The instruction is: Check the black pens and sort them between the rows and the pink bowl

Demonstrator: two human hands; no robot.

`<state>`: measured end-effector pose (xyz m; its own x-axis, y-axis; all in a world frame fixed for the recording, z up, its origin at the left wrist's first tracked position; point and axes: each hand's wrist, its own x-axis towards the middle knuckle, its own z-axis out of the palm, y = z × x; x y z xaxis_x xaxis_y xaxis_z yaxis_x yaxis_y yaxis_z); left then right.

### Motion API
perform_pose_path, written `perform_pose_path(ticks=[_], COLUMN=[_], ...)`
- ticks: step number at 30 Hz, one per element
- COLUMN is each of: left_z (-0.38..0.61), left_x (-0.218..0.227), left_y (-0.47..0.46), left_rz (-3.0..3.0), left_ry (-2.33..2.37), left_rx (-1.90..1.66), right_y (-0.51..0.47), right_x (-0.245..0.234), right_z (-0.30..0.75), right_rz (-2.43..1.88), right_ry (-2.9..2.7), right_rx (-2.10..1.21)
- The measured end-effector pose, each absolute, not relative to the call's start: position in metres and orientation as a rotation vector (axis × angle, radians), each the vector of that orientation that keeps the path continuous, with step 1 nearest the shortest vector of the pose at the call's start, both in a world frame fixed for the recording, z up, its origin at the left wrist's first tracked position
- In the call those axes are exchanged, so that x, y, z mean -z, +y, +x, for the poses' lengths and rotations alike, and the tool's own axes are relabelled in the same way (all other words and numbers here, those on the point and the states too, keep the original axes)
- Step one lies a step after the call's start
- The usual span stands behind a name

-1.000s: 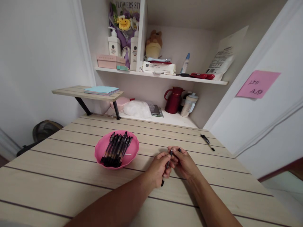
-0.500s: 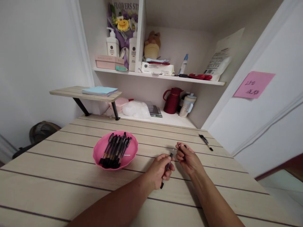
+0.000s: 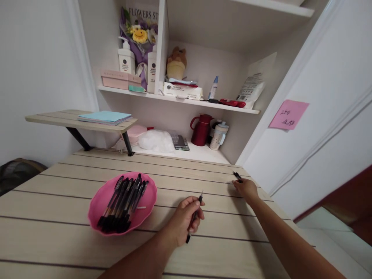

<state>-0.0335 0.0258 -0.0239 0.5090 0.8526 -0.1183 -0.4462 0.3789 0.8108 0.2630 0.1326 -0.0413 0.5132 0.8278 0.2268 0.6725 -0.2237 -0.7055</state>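
My left hand (image 3: 187,217) is closed around a black gel pen (image 3: 194,217). The pen is tilted, its thin bare tip (image 3: 202,192) pointing up and away, its dark end below the fingers. Far to the right, my right hand (image 3: 246,190) is low over the table, fingers bent together beside a black pen (image 3: 237,176) that lies there. The hand covers most of that pen, and what its fingertips hold is hidden. A pink scalloped dish (image 3: 97,193) left of my left hand holds several capped black pens (image 3: 123,203) and a small white strip (image 3: 141,207).
Beneath everything is a slatted wooden table (image 3: 215,248). A small raised stand (image 3: 52,120) carries light-blue paper (image 3: 104,117) at the back left. Behind are shelves with a red thermos jug (image 3: 201,130) and a pale cup (image 3: 219,135). A pink note (image 3: 290,114) hangs on the right wall.
My right hand has moved away from the left hand, rightward to the pen lying on the table. My left hand still holds its pen. The camera view has shifted.
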Motion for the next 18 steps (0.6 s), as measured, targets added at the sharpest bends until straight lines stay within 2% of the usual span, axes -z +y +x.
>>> perform_pose_path(ticks=[8, 18], left_z=[-0.028, -0.026], left_x=[0.029, 0.031], left_y=[0.029, 0.032], left_rz=[0.811, 0.818], left_ry=[0.59, 0.602], left_rx=[-0.912, -0.862], right_y=[0.165, 0.19], right_x=[0.045, 0.053], right_z=[0.278, 0.268], right_rz=[-2.295, -2.417], right_ry=[-1.405, -1.471], right_rx=[-0.008, 0.061])
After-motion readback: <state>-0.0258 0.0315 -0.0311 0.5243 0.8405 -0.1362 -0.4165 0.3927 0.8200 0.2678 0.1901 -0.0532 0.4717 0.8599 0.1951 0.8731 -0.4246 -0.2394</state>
